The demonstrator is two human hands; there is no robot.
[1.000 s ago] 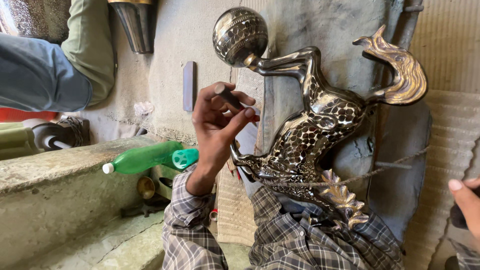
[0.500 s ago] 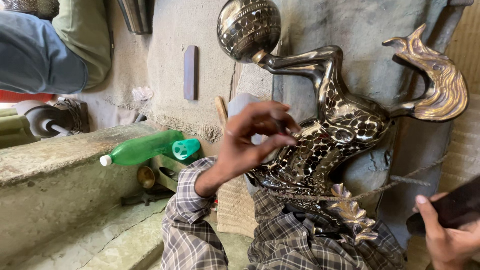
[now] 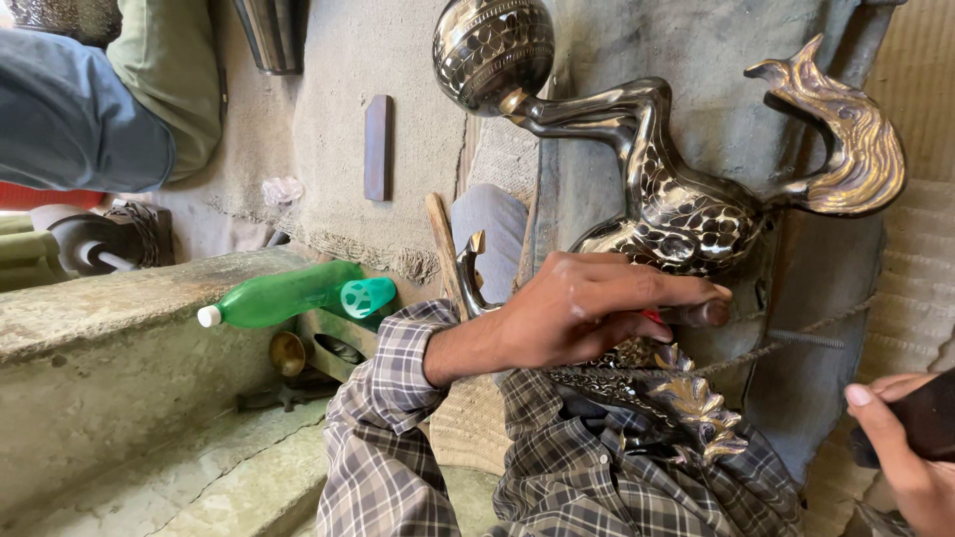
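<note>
Your left hand is curled shut around a small tool w/ a red bit showing by the fingers — its blunt tip pokes out past your fingertips and sits against the belly of the metal horse figure. The horse is dark, shiny, engraved w/ a scale-like pattern; it lies across your lap on the plaid cloth, its raised leg joined to a patterned metal ball at top, its tail curling toward the upper right. A gold leaf-shaped piece shows just below your left hand.

Your right hand is at the lower right corner of the view, well apart from the horse, closed around a dark flat object — can't tell what it is, mostly cut off.

To the left, a green plastic bottle lies on its side on a stone ledge, cap end pointing left. A dark rectangular block rests on the rough cloth behind. Another person's blue sleeve shows at upper left.
</note>
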